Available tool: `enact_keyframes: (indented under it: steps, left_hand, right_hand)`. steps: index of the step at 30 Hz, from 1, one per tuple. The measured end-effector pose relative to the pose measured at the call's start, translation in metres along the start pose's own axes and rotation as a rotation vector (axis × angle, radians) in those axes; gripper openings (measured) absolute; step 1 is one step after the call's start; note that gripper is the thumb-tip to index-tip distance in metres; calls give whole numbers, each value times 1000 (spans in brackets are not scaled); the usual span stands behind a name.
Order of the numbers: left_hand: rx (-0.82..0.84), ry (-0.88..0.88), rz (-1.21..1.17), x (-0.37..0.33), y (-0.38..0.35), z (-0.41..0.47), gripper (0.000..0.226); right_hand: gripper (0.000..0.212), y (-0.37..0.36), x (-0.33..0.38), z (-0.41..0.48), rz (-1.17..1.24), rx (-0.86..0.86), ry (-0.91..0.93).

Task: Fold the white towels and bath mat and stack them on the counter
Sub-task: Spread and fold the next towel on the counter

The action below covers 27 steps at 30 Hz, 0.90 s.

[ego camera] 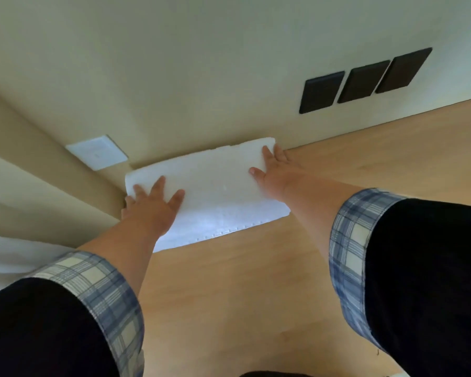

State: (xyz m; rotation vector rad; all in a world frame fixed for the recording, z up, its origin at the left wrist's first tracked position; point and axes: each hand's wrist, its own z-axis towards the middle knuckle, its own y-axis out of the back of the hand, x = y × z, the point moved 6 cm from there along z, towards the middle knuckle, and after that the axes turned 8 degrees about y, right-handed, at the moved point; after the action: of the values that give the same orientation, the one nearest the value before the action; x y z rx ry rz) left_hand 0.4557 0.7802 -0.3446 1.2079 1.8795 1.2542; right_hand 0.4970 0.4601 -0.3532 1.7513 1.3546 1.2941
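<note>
Dark sleeves (430,273) with plaid cuffs nearest, reaching over wooden counter (229,295). Left hand (150,205) and right hand (276,170) flat, fingers spread, gripping nothing, pressed on opposite ends of white folded towel (215,191). Towel laid at counter's far edge, against wall (174,77), below dark switch plates (362,80). Rectangular, thick, layered along near edge, finely textured. Judged soft, light, compressible; best lifted from both short ends, palms beneath.

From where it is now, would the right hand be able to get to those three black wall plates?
Probably yes. The right hand lies flat on the folded white towel, holding nothing, and only bare counter and wall lie between it and the black plates.
</note>
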Motion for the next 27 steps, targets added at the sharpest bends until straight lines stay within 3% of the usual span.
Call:
enact_keyframes:
  steps: [3,6,10,20,27]
  left_hand:
    - [-53,31,59,-9,13,-15,84]
    - [-173,-192,100,-49,27,-48,81]
    - [-194,-478,54,-126,27,-116,76]
    - [-105,-925,28,-271,17,-307,72]
    - [-269,-1100,-8,-375,23,-463,71]
  right_hand:
    - [80,9,-9,-18,136,-12,-59]
    - [82,28,-15,-52,25,-64,-35]
    - [82,54,-45,-111,-9,-136,-46]
    - [82,117,-199,-324,-8,-216,-287]
    - [90,156,-327,-496,-66,-307,-431]
